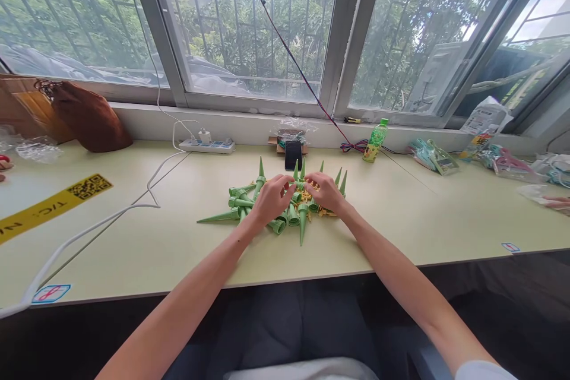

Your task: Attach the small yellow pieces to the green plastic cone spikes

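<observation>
A pile of green plastic cone spikes (pixel 243 199) lies in the middle of the pale table (pixel 178 237), with small yellow parts (pixel 327 212) mixed in. My left hand (pixel 272 197) rests on the pile, fingers curled around a green piece. My right hand (pixel 327 191) sits just to its right, fingers bent and pinching at the same spot. The fingertips of both hands meet over a green spike (pixel 297 195) between them. What exactly each holds is partly hidden by the fingers.
A black phone (pixel 293 154) stands behind the pile. A white power strip (pixel 207 145) and its cable (pixel 89 231) run left. A green bottle (pixel 375 141), plastic bags (pixel 431 156), a brown pouch (pixel 86 116) and a yellow label (pixel 48 205) lie around. Another person's hand (pixel 556 202) shows at the far right.
</observation>
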{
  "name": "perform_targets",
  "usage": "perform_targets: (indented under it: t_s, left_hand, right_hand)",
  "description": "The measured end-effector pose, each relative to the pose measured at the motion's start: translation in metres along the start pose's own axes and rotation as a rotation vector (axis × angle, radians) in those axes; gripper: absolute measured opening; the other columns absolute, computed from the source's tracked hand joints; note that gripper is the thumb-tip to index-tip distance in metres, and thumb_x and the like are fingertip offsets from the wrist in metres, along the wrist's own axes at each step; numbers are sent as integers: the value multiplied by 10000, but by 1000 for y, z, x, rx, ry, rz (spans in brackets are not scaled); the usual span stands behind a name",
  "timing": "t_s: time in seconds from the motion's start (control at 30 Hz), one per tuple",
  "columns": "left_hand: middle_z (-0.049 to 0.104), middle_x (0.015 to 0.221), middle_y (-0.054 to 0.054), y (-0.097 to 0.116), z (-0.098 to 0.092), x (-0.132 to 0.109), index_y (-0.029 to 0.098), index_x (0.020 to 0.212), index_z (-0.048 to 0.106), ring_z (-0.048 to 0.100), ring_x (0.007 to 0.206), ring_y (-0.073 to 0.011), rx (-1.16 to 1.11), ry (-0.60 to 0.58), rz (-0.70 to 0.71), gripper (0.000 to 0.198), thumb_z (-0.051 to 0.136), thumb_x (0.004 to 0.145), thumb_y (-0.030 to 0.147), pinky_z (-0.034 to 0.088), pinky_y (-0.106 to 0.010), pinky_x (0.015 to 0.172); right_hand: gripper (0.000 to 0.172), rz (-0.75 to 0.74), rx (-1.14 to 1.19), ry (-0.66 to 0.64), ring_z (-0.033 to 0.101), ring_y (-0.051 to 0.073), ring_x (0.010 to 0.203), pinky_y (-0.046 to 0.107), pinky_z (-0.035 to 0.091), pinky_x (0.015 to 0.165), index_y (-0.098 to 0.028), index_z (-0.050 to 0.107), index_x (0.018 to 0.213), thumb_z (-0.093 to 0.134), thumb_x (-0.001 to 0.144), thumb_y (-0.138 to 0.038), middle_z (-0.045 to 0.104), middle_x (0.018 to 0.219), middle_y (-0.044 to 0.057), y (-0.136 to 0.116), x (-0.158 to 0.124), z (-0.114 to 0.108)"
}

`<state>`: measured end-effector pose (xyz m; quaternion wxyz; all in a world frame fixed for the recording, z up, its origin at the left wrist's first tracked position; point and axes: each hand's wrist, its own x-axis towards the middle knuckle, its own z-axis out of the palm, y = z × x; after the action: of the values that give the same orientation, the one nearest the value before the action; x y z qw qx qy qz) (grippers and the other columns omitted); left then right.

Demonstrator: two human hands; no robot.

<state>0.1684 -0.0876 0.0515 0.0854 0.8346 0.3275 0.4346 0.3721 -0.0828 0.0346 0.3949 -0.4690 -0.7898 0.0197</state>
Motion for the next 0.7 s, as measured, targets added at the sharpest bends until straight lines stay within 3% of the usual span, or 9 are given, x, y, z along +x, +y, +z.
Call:
perform_targets:
  t_s: [0.17, 0.7]
  left_hand:
    - [611, 828, -28, 1, -1, 0, 180, 986, 609, 534, 605, -118, 8, -17, 16, 217, 456, 951, 331, 453, -261, 629]
    - [608, 817, -23, 3, -1, 0, 183, 972, 612, 523, 591, -115, 19, -56, 28, 214, 467, 951, 340, 441, -264, 631]
  right_hand:
    - [312, 3, -33, -122, 538, 250, 1136, 374, 428, 965, -213, 631, 1211, 499, 954, -330, 622, 1132, 118, 2, -1, 8]
    - [333, 85, -22, -254, 529, 238, 1116, 368, 404, 978, -235, 654, 1199, 437, 987, -372, 587, 1086, 105, 2, -1, 7]
